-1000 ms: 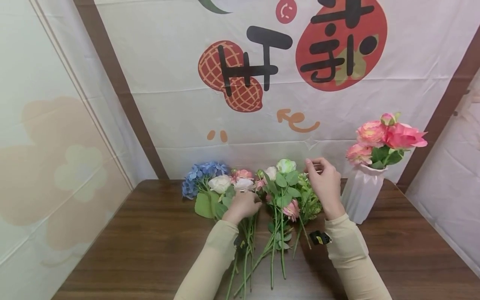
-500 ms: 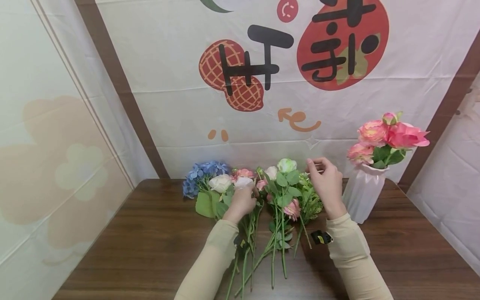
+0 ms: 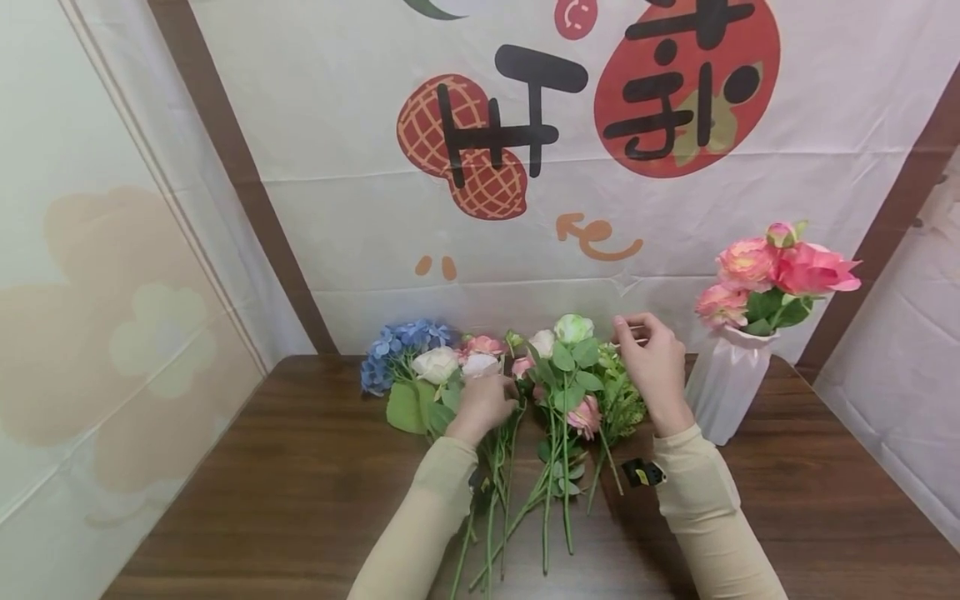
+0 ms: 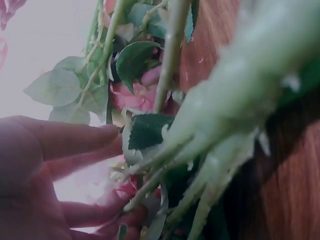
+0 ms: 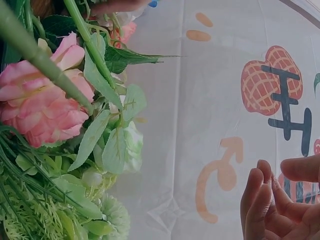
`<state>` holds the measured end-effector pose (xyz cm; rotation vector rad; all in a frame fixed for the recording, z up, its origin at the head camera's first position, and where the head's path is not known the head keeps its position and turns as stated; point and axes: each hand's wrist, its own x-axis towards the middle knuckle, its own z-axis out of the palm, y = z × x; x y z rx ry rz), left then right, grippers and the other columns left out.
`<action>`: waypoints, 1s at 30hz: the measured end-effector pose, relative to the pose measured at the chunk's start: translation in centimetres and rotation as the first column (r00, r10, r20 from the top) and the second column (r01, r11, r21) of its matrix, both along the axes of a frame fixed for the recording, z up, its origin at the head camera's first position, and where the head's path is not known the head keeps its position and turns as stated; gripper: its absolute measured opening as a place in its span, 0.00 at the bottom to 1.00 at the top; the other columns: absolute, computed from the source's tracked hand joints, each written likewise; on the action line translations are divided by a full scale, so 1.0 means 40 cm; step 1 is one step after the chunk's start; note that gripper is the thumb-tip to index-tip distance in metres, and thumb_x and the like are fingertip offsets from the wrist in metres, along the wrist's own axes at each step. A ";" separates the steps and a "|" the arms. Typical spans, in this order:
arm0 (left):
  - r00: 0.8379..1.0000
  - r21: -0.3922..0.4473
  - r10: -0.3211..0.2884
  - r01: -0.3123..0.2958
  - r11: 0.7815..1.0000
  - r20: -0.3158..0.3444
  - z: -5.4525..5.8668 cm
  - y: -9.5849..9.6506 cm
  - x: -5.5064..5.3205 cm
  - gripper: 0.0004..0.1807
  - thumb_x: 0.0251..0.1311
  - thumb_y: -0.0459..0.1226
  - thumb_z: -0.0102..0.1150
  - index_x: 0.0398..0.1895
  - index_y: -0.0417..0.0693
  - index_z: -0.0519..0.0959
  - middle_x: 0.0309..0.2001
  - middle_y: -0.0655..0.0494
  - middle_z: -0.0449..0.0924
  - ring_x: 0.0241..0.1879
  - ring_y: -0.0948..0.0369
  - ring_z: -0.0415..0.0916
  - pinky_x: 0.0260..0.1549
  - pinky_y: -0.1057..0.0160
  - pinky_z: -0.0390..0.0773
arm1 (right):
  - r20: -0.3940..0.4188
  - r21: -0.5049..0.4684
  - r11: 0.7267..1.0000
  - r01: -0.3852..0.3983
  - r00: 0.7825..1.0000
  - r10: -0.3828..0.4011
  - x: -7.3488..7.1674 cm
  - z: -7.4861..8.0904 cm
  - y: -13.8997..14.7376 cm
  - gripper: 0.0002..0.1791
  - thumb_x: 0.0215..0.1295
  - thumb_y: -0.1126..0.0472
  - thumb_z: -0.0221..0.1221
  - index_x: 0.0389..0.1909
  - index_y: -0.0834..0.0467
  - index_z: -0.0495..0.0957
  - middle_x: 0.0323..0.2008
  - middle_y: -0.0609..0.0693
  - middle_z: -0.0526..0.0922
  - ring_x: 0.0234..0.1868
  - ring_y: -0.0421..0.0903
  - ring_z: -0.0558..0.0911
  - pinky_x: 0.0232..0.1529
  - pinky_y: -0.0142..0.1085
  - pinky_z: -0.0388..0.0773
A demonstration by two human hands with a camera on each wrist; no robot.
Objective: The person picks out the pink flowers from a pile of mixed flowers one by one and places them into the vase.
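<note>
My left hand (image 3: 483,408) is among the stems of a bunch of flowers at the table's middle, below a white rose (image 3: 480,365). In the left wrist view its fingers (image 4: 95,137) curl in at a green leaf (image 4: 150,132) and thin flower stems (image 4: 150,187); thick pale stems cross in front. My right hand (image 3: 652,362) hovers beside the greenery (image 3: 621,400), fingers loosely bent and holding nothing. Between the hands lie a green-white rose (image 3: 573,328) and a pink flower (image 3: 584,417), its petals large in the right wrist view.
A white vase (image 3: 723,392) with pink flowers (image 3: 750,267) stands at the back right. A blue hydrangea (image 3: 401,346) lies left of the bunch. Long stems (image 3: 546,533) reach toward the front of the brown table (image 3: 300,500). A printed cloth (image 3: 352,233) hangs behind.
My left hand reached up to the white rose, then drew back slightly; the rose and the blue hydrangea have shifted a little left. The right hand stays in place.
</note>
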<state>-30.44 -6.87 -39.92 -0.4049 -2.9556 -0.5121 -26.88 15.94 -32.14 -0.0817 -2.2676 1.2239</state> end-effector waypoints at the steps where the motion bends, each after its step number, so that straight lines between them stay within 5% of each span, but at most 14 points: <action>1: 1.000 -0.022 0.020 -0.020 1.000 0.010 -0.001 0.003 0.000 0.06 0.54 0.42 0.65 0.27 0.51 0.81 0.34 0.53 0.84 0.41 0.49 0.79 0.49 0.46 0.73 | 0.002 0.001 1.000 -0.001 1.000 0.001 0.000 0.000 0.000 0.20 0.67 0.43 0.52 0.39 0.55 0.81 0.31 0.53 0.87 0.30 0.49 0.85 0.23 0.27 0.73; 6: 0.993 -0.122 0.120 -0.118 0.985 0.009 0.004 0.031 0.000 0.10 0.52 0.45 0.65 0.22 0.49 0.80 0.36 0.49 0.84 0.42 0.47 0.79 0.41 0.49 0.77 | 0.012 0.013 1.000 0.000 1.000 0.000 0.004 0.000 0.000 0.21 0.67 0.42 0.52 0.40 0.55 0.81 0.31 0.53 0.87 0.28 0.46 0.85 0.24 0.28 0.73; 14: 0.982 -0.289 0.187 -0.186 0.939 -0.026 0.030 0.089 0.000 0.11 0.64 0.40 0.52 0.45 0.51 0.81 0.50 0.44 0.75 0.51 0.48 0.64 0.52 0.51 0.65 | 0.039 0.025 1.000 -0.002 0.999 0.001 0.006 -0.002 -0.003 0.21 0.67 0.42 0.52 0.41 0.55 0.81 0.31 0.52 0.87 0.28 0.44 0.84 0.25 0.30 0.75; 19: 0.984 -0.344 0.175 -0.174 0.923 -0.028 0.046 0.105 -0.015 0.12 0.67 0.40 0.48 0.44 0.53 0.82 0.48 0.47 0.76 0.48 0.51 0.64 0.46 0.54 0.67 | 0.053 0.035 0.999 -0.003 0.999 0.001 0.005 -0.005 -0.007 0.21 0.67 0.41 0.51 0.41 0.53 0.81 0.32 0.52 0.87 0.28 0.43 0.84 0.25 0.32 0.75; 25: 0.992 -0.309 0.124 -0.111 0.944 0.021 0.052 0.110 -0.030 0.12 0.61 0.45 0.59 0.43 0.52 0.83 0.38 0.48 0.83 0.41 0.50 0.76 0.36 0.54 0.76 | 0.052 0.043 0.999 -0.006 0.999 0.004 0.004 -0.007 -0.008 0.22 0.67 0.40 0.51 0.41 0.54 0.81 0.33 0.53 0.87 0.31 0.49 0.85 0.25 0.33 0.75; 30: 0.986 -0.318 0.143 -0.110 0.942 0.082 0.046 0.111 -0.035 0.17 0.59 0.52 0.59 0.43 0.53 0.83 0.37 0.48 0.83 0.37 0.50 0.77 0.34 0.56 0.72 | 0.051 0.056 0.998 -0.001 0.999 -0.002 0.002 -0.006 -0.007 0.22 0.67 0.40 0.51 0.40 0.54 0.81 0.32 0.52 0.87 0.25 0.39 0.83 0.25 0.33 0.75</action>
